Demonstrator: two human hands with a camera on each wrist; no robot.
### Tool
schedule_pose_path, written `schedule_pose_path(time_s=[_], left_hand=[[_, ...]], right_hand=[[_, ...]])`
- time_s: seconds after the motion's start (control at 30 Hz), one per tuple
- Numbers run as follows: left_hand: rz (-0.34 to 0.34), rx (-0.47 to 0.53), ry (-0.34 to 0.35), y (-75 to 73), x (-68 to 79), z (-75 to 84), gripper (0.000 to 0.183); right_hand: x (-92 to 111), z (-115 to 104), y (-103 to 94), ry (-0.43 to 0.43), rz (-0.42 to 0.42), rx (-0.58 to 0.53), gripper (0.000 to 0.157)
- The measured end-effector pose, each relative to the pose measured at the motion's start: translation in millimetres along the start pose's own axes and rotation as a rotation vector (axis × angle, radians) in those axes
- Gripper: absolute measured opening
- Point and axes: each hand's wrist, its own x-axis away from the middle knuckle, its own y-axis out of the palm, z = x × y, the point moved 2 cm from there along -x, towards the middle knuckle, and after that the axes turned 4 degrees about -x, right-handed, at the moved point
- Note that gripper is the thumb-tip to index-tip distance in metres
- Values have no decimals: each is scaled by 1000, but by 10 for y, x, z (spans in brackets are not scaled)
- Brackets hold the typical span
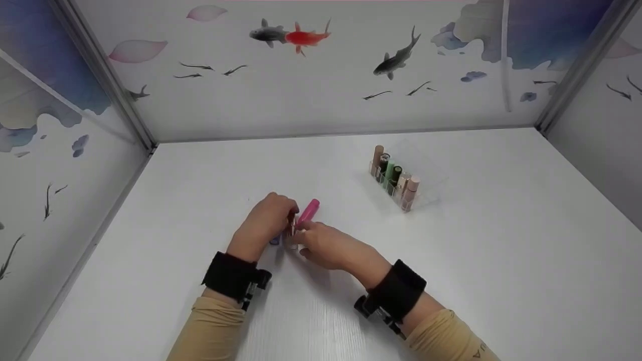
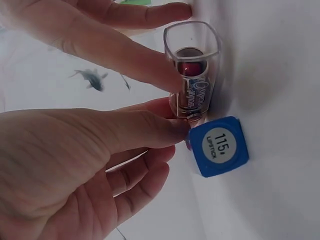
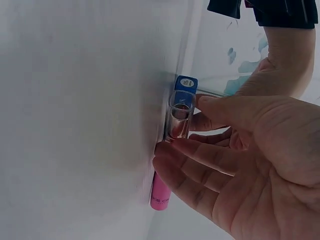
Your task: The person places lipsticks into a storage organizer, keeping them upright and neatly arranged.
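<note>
- in the head view, fingers of the left hand (image 1: pixel 266 218) and right hand (image 1: pixel 333 245) cover most of the clear-capped lipstick (image 1: pixel 294 244).
- there, the blue-ended lipstick (image 1: pixel 274 241) is mostly hidden by the left hand, and the right hand covers the lower end of the pink tube (image 1: pixel 309 210).
- labels on the tubes in the clear holder (image 1: pixel 406 208) are too small to read.
- the bottom edge cuts off both sleeves (image 1: pixel 213 328).
- in the left wrist view, the top edge crops a green thing (image 2: pixel 137 2).
- the right wrist view crops a black wristband (image 3: pixel 287 12).
</note>
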Motion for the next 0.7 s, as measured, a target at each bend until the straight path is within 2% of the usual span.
schedule_pose_path(time_s=[0.13,0.37,0.53,0.7], left_hand=[[-24,-3,-15,22,-7,36,22],[-21,36,33,61,16,95,16],[-23,62,41,57,27,132,15],[-38,56,52,25,30,137,17]], right_hand=[[-18,22,9,14,29,27,23],[-42,70,-21,91,103,-11,12],[-49,99,-35,133,159,-26,4],[-42,125,-33,139,176,-59,5]])
